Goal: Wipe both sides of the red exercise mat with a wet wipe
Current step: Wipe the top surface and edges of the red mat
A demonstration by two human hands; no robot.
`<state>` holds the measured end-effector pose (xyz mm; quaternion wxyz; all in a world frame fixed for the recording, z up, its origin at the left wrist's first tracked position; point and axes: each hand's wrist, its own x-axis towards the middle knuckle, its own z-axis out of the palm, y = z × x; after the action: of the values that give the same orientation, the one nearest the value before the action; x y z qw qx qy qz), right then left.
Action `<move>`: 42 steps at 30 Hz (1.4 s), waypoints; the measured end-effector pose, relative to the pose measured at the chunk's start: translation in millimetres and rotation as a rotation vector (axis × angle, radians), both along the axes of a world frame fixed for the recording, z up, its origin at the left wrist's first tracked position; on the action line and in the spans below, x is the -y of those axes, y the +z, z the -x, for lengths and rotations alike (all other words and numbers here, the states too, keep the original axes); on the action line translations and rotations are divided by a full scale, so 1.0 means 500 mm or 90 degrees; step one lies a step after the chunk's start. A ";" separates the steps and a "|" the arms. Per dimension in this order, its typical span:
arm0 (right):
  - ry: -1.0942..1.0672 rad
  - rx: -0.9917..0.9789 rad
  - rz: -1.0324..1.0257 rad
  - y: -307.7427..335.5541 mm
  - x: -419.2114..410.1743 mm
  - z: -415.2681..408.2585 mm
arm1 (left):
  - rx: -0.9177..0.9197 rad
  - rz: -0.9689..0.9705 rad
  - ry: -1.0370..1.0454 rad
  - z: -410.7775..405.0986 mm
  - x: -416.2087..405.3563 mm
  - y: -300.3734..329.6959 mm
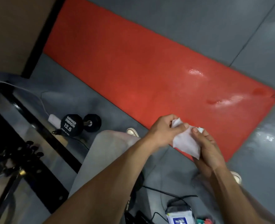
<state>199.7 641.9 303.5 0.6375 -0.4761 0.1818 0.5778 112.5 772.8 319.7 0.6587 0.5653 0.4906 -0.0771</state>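
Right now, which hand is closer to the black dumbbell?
Left. The left hand is just right of the black dumbbell, pinching the wet wipe. The right hand holds the wipe's other side, farther away.

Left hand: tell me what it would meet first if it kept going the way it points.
The left hand already pinches the wet wipe, which the right hand also holds. Carried on past them, it would probably meet the red exercise mat below; depth is unclear.
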 end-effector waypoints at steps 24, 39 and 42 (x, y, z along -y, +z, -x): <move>-0.069 0.157 -0.076 -0.496 -0.202 -0.119 | 0.027 -0.321 -0.116 -0.084 -0.269 -0.546; -0.157 0.243 0.059 -0.488 -0.175 -0.077 | 0.073 -0.453 -0.077 -0.081 -0.281 -0.517; -0.195 0.242 0.094 -0.486 -0.152 -0.051 | 0.073 -0.482 -0.124 -0.077 -0.275 -0.518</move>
<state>225.4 717.8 60.3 0.7040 -0.5882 0.1703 0.3598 151.0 910.5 60.7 0.4197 0.8154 0.3908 0.0788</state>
